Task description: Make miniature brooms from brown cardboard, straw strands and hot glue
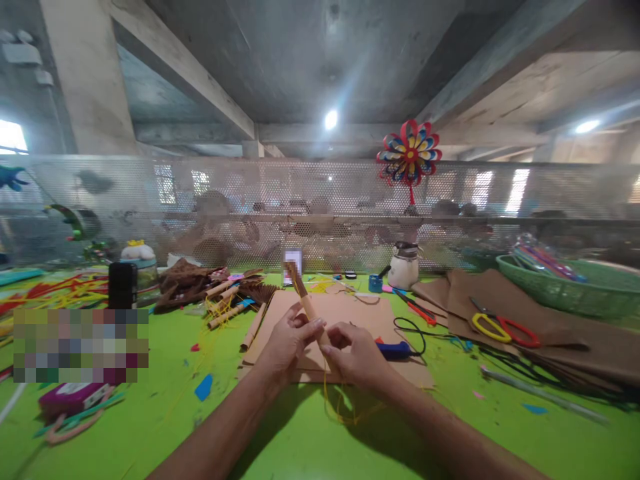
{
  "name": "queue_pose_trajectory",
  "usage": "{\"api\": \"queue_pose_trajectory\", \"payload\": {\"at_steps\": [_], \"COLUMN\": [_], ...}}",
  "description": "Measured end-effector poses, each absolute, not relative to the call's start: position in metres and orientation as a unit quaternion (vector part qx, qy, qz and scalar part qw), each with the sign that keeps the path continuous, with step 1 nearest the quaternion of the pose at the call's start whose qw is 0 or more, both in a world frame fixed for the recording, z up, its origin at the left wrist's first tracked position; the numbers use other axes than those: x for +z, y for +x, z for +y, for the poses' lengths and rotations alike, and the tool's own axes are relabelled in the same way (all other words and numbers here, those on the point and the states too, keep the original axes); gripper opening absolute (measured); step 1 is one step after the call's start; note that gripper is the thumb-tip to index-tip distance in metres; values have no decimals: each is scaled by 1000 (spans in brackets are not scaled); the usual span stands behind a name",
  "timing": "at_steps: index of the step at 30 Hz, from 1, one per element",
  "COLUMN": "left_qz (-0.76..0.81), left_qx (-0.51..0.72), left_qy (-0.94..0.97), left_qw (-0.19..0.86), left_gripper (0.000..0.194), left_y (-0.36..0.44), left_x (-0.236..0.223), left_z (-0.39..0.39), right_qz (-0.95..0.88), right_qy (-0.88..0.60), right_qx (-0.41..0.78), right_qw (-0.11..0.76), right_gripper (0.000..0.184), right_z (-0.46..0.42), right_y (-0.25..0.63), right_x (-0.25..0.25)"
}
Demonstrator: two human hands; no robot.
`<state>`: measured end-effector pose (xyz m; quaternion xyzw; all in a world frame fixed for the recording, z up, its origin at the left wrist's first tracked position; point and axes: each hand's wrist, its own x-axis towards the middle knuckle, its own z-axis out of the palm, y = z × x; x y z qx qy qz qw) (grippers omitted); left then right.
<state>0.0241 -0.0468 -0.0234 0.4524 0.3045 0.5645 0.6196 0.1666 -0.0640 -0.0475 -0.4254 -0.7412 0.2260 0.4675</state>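
Between both hands, a tan rolled-paper tube [311, 308] is held at a slant above the cardboard sheets [277, 319]. A darker brown folded piece [298, 279] sticks out of its upper end. My left hand [289, 339] pinches the tube's middle between thumb and fingers. Lower down, my right hand [354, 348] is closed at the tube's bottom end, which the fingers partly hide. Yellow string [326, 393] hangs loosely below the hands. Just right of my right hand lies a blue-handled tool [396, 350] with a black cord.
Several paper tubes [254, 328] and crumpled brown paper [183, 283] lie at left. Scissors [505, 330] rest on brown sheets [460, 300] at right, near a green basket [590, 283]. A white jar [403, 268] and a phone [293, 267] stand behind. A pinwheel-like flower [411, 155] hangs by the mesh screen.
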Motion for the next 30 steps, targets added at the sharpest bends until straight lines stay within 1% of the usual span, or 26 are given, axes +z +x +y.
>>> {"api": "queue_pose_trajectory", "payload": {"at_steps": [5,11,16,20,23,27,30], "left_qz": [317,308,298,324,352,358,373], "left_qx": [571,570,571,571,567,561,552], "left_qy": [452,445,451,438,427,423,422], "left_qw": [607,618,618,615,610,615,615], "left_gripper": [71,70,64,58,50,48,41], "left_y": [25,22,21,22,22,21,20], "left_x": [-24,-32,-37,-35,-34,-35,-36], "left_z": [-45,-38,-35,-36,-37,-36,-36], "right_qz": [-729,-732,-722,-713,-715,-722,-730], "right_qy": [-465,-482,-486,-487,-487,-479,-474], "right_qx": [212,201,235,273,283,282,273], "right_qw": [455,437,432,425,413,412,409], "right_gripper": [13,17,18,17,16,17,18], "right_z": [-64,-60,-61,-62,-60,-56,-56], "right_y": [167,165,162,162,162,163,162], "right_x": [-47,-51,-51,-51,-53,-58,-61]}}
